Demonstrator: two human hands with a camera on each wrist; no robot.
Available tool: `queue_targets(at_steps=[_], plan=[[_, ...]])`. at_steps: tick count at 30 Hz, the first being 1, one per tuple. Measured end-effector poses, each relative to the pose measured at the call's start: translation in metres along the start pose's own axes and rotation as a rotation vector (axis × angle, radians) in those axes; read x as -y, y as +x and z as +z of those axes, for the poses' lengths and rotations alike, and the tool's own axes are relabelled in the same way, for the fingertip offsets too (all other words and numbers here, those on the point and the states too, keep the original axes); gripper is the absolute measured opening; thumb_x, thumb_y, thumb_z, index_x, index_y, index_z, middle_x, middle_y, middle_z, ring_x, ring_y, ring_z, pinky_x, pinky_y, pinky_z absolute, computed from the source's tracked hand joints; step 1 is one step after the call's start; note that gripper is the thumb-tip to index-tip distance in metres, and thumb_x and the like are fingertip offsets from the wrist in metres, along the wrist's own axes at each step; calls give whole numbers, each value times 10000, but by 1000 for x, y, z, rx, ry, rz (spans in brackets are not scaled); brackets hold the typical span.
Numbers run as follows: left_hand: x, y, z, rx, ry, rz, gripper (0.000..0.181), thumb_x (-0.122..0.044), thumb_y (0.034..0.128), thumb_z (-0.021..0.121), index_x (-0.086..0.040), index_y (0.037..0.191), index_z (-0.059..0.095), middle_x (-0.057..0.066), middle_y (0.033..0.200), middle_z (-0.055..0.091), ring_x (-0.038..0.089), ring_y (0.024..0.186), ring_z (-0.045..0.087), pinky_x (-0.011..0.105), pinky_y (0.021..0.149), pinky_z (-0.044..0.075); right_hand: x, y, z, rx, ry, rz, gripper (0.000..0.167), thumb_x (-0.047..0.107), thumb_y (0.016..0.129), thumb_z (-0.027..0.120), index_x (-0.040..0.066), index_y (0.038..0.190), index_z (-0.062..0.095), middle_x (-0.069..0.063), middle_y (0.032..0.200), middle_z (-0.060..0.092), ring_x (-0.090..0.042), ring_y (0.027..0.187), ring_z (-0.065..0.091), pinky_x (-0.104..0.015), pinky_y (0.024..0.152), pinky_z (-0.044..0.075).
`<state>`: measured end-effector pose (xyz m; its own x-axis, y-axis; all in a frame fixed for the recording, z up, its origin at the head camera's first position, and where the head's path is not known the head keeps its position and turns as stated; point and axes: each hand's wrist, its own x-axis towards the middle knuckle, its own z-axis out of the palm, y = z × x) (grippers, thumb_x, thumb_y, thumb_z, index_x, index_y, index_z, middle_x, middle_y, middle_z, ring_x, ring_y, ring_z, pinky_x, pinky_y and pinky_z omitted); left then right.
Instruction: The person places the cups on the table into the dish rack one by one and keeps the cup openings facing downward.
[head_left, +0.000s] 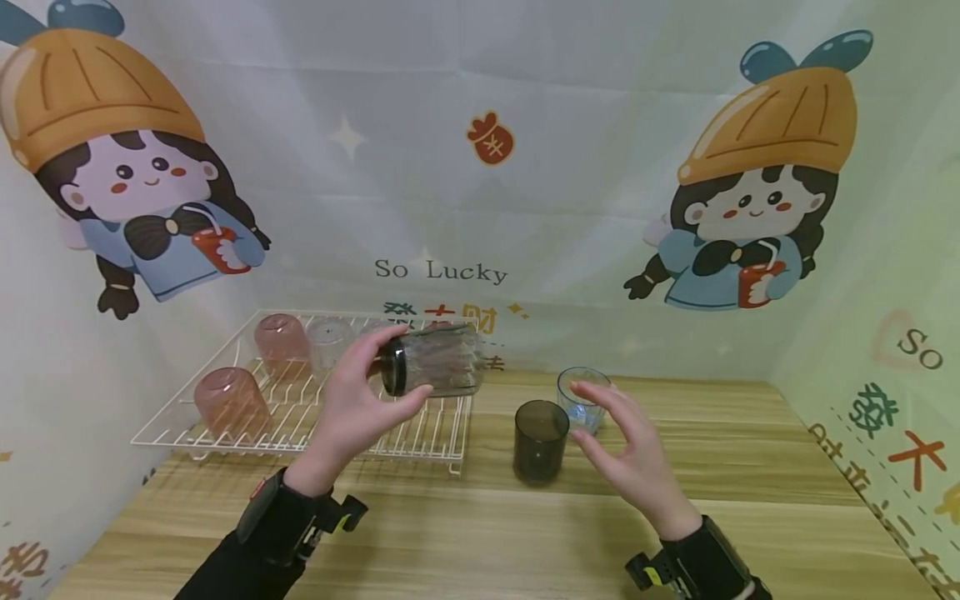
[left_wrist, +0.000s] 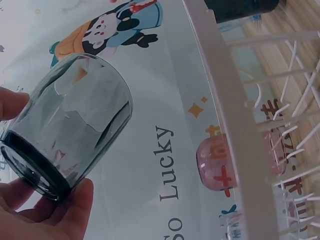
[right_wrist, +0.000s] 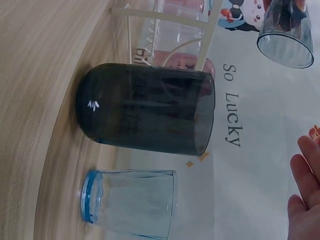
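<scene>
My left hand [head_left: 348, 408] grips a clear grey drinking glass [head_left: 442, 360] round its thick dark base. The glass lies sideways in the air over the right part of the white wire rack [head_left: 300, 450], its mouth pointing right. In the left wrist view, fingertips and thumb hold the same grey glass [left_wrist: 75, 120] near the base. My right hand [head_left: 633, 450], thumb and fingers spread apart, holds nothing. Just left of it, a dark smoky glass [head_left: 540, 442] stands upright on the table. A clear glass with a bluish base [head_left: 585, 408] stands upright behind, partly covered by the right fingers.
On the rack, two pink glasses [head_left: 231, 404] and a clear glass [head_left: 330, 340] stand upside down at the left. The left wrist view shows a pink glass [left_wrist: 212, 165] behind the rack's rim. A printed cloth [head_left: 450, 208] hangs behind the wooden table [head_left: 465, 542].
</scene>
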<state>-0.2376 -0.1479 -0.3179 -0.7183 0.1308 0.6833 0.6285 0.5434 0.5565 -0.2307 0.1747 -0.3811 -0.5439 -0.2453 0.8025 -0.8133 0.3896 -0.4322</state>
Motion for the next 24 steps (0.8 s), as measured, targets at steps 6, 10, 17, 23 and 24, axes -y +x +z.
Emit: queue_targets(at_steps=[6, 10, 17, 23, 24], plan=[[3, 2, -5, -24, 117, 34, 738, -161, 662, 840, -64, 1316, 514, 114, 1228, 573, 222, 1008, 546, 375, 795, 521, -2, -1, -1, 16, -18, -1, 587, -50, 739, 733, -29, 1288, 527, -177, 1257, 589, -136, 1235, 484, -282, 1176, 214], [4, 2, -9, 0, 150, 15, 735, -175, 671, 833, -76, 1323, 508, 124, 1235, 564, 230, 998, 536, 367, 756, 528, -4, -1, -2, 19, -35, -20, 592, -43, 734, 738, -34, 1287, 527, -182, 1248, 593, -144, 1227, 489, -281, 1175, 217], [8, 2, -17, 56, 191, -29, 738, -213, 691, 824, -114, 1344, 495, 139, 1284, 545, 282, 1073, 538, 434, 807, 537, -6, 0, -1, 2, -68, -71, 634, -79, 688, 752, -29, 1282, 534, -174, 1234, 607, -207, 1181, 516, -237, 1167, 216], [15, 1, -22, 75, 230, -48, 732, -191, 704, 808, -100, 1355, 485, 154, 1264, 551, 303, 1058, 536, 463, 809, 510, -10, -1, 0, -9, -94, -113, 655, -87, 658, 764, -26, 1272, 543, -169, 1219, 618, -262, 1136, 537, -208, 1160, 210], [16, 1, -23, 78, 235, -54, 734, -194, 707, 804, -97, 1358, 481, 156, 1265, 549, 303, 1056, 534, 460, 803, 507, -10, -2, 0, -5, -101, -112, 651, -86, 661, 762, -27, 1271, 544, -168, 1220, 617, -267, 1133, 538, -206, 1160, 210]])
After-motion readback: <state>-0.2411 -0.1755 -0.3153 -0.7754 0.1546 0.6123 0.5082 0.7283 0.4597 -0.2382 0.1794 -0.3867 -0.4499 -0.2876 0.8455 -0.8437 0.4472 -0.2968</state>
